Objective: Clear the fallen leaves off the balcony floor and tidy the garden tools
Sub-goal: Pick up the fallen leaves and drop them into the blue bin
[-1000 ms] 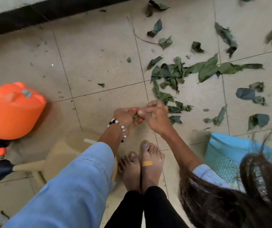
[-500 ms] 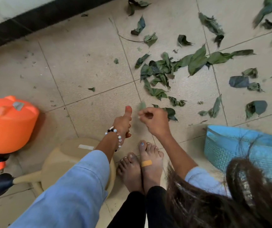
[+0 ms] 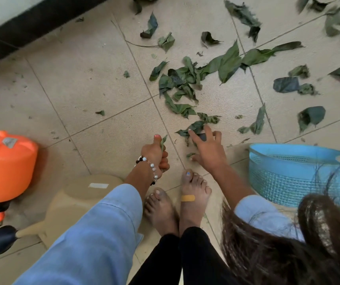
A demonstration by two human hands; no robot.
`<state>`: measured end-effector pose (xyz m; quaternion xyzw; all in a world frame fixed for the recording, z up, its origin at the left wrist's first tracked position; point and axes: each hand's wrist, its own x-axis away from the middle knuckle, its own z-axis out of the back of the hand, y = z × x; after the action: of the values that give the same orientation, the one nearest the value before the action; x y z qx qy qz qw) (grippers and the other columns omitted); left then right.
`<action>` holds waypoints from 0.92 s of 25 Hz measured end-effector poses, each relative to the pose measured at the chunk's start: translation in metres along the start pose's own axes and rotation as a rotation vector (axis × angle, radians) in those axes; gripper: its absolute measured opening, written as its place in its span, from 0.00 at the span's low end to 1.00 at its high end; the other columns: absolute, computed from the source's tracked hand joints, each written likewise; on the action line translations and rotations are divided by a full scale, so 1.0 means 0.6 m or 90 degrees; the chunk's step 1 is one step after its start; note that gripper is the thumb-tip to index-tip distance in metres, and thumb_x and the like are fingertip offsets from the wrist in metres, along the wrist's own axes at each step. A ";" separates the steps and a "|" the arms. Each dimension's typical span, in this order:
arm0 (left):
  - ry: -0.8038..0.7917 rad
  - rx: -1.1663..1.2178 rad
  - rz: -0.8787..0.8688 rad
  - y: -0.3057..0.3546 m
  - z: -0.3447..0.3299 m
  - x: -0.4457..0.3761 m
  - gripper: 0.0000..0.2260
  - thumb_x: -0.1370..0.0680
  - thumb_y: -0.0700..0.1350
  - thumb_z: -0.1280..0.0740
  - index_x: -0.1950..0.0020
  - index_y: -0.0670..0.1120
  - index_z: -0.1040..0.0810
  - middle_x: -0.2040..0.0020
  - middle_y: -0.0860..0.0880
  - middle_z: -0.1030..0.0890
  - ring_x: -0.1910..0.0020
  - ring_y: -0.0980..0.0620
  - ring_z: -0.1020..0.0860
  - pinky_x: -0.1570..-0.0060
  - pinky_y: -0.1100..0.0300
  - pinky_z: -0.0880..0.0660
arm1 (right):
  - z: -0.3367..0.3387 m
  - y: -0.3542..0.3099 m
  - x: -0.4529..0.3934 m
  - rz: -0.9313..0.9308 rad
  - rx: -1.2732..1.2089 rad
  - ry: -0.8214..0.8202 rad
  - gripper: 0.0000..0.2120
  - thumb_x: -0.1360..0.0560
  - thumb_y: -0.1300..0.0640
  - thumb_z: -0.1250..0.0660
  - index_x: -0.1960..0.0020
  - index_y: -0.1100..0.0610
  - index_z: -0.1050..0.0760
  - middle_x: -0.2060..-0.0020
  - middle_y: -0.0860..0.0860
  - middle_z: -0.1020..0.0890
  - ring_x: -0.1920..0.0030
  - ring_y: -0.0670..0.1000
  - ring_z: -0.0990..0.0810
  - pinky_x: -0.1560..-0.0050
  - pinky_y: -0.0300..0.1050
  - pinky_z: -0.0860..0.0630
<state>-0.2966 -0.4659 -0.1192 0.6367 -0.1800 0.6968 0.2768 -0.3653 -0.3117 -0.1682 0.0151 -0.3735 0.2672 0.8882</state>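
Note:
Several green fallen leaves [image 3: 187, 83] lie scattered over the beige tiled floor [image 3: 87, 83], mostly centre and right. My left hand [image 3: 154, 155], with a bead bracelet at the wrist, is closed around a leaf [image 3: 163, 141] that sticks up beside the thumb. My right hand [image 3: 207, 149] is spread with fingers apart, its fingertips resting on a small clump of leaves [image 3: 193, 128] on the floor. A blue plastic basket [image 3: 284, 173] stands just right of my right arm.
An orange plastic container [image 3: 4, 165] sits at the left. A beige watering can [image 3: 78, 200] with a dark spout head [image 3: 0, 239] lies under my left arm. A black skirting and wall [image 3: 31, 19] run along the top left. My bare feet [image 3: 177, 202] stand below the hands.
My two hands were together a second ago; they have parted. The left keeps a leaf, and the right has reached forward and opened over the nearest leaves.

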 end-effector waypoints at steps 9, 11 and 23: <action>0.086 -0.079 -0.040 0.021 -0.013 -0.014 0.20 0.19 0.54 0.38 0.67 0.44 0.34 0.74 0.48 0.32 0.81 0.53 0.37 0.82 0.68 0.38 | 0.029 -0.019 -0.040 0.236 0.015 0.062 0.09 0.25 0.65 0.36 0.48 0.64 0.20 0.51 0.58 0.20 0.52 0.56 0.23 0.58 0.45 0.26; 0.082 -0.036 -0.035 0.025 -0.025 0.008 0.18 0.18 0.52 0.39 0.62 0.41 0.31 0.66 0.42 0.23 0.73 0.48 0.25 0.77 0.61 0.24 | 0.071 -0.017 -0.043 0.013 -0.347 0.103 0.09 0.25 0.63 0.32 0.47 0.61 0.18 0.54 0.56 0.16 0.60 0.49 0.20 0.57 0.38 0.24; 0.119 -0.021 -0.108 0.149 -0.087 0.144 0.14 0.22 0.48 0.31 0.61 0.38 0.25 0.67 0.41 0.24 0.75 0.48 0.30 0.75 0.62 0.30 | 0.297 -0.043 0.084 0.160 -0.505 0.012 0.15 0.24 0.59 0.33 0.51 0.38 0.19 0.30 0.45 0.35 0.33 0.50 0.40 0.37 0.51 0.40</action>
<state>-0.3960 -0.4905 -0.0311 0.5774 -0.1102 0.7243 0.3605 -0.4406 -0.3506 -0.0015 -0.3769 -0.4382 0.2092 0.7888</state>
